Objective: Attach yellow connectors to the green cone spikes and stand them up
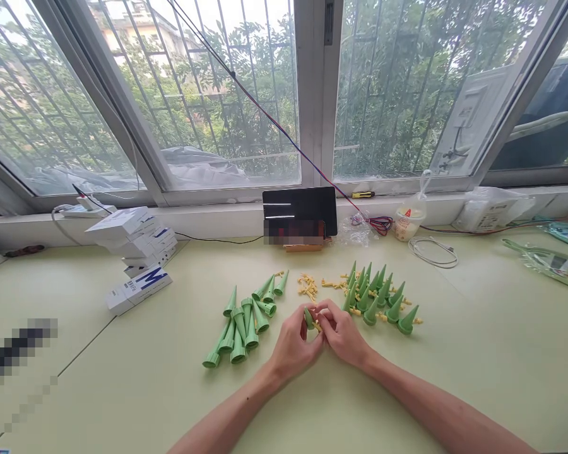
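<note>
My left hand [297,337] is closed around a green plastic watering spike [309,318], a hollow cone with a wide collar. The fingers of my right hand [341,333] pinch a small yellow valve [317,326] at the side of that spike; whether it is seated in the spike I cannot tell. Left of my hands lies a pile of green spikes [239,325] without visible valves on most of them. To the right, several spikes [383,293] stand point up, with yellow valves sticking out. A small heap of loose yellow valves [307,285] lies just beyond my fingers.
Behind the valves a dark-screened tablet [300,211] leans by the window sill. White boxes [139,290] are stacked at the left. A bagged drink cup [408,222], a coiled white cable [433,252] and a green packaged item [549,263] lie along the back right.
</note>
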### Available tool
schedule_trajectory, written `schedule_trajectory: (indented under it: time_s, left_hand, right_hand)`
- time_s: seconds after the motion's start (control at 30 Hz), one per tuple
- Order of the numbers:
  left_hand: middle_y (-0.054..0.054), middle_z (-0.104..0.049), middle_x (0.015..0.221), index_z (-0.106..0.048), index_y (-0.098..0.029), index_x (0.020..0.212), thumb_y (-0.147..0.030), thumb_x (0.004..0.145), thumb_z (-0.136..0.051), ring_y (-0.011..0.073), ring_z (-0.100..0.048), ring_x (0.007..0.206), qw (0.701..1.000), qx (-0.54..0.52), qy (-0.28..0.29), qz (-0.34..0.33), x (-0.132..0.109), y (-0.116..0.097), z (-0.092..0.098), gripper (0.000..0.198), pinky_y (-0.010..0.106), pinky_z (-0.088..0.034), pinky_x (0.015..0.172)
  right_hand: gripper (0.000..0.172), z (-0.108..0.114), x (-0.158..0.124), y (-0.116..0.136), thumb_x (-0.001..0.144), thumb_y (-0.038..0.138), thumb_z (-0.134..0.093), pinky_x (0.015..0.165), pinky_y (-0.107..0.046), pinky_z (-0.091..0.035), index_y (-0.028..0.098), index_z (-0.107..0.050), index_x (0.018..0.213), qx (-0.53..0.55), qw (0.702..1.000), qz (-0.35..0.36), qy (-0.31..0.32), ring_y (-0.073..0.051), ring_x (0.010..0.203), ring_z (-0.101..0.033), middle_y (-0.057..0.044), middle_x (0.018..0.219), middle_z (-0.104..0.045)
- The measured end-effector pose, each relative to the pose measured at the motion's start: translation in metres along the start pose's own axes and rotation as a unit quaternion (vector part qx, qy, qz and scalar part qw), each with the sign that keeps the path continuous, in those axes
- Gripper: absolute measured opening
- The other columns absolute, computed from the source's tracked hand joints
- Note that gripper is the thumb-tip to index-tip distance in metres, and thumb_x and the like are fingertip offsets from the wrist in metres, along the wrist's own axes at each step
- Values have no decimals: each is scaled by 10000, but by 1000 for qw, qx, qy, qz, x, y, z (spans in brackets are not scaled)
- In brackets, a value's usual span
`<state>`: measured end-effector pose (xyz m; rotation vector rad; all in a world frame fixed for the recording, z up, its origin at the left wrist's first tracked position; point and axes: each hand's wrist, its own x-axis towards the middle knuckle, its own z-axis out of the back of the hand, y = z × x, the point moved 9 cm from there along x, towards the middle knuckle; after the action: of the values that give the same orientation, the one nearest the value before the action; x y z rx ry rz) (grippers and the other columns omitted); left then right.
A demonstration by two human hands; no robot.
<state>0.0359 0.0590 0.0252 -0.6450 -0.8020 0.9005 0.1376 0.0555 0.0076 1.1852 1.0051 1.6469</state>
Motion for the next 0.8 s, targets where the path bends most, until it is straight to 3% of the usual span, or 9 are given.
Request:
schedule_trajectory:
  time_s: [0.27,0.43,0.63,0.8]
  left_hand:
    - [-21,-574,802,-534,-228,1257,-248,785,-648,95,-433,574,999,-19,14,22,1,7,-1,487,233,-407,564]
    - [12,-613,918,-538,-228,1249,-276,882,-553,88,-441,567,1000,-27,6,11,1,8,-1,370,236,-426,575]
    - [20,-628,861,-555,-204,1223,-298,939,-482,119,-528,637,998,-54,-10,12,4,13,3,308,244,-454,621]
    - [0,-603,749,-595,-191,1169,-341,935,-502,114,-509,593,997,-47,-52,23,5,14,14,293,232,-423,579]
  right_hand:
    - [201,12,1,-10,985,408,-427,448,-230,-386,219,-490,1016,-13,998,-16,-57,-117,444,-465,57,592,-483]
    - [235,20,2,-12,979,453,-427,429,-239,-399,228,-495,990,7,995,-28,-96,-121,411,-459,59,578,-478]
    - [267,18,2,-8,981,464,-437,425,-234,-395,216,-529,945,21,996,-16,-82,-112,419,-484,46,602,-507]
    - [246,11,2,0,962,422,-498,512,-244,-454,194,-569,1018,-46,997,34,-47,-122,546,-531,-19,772,-622]
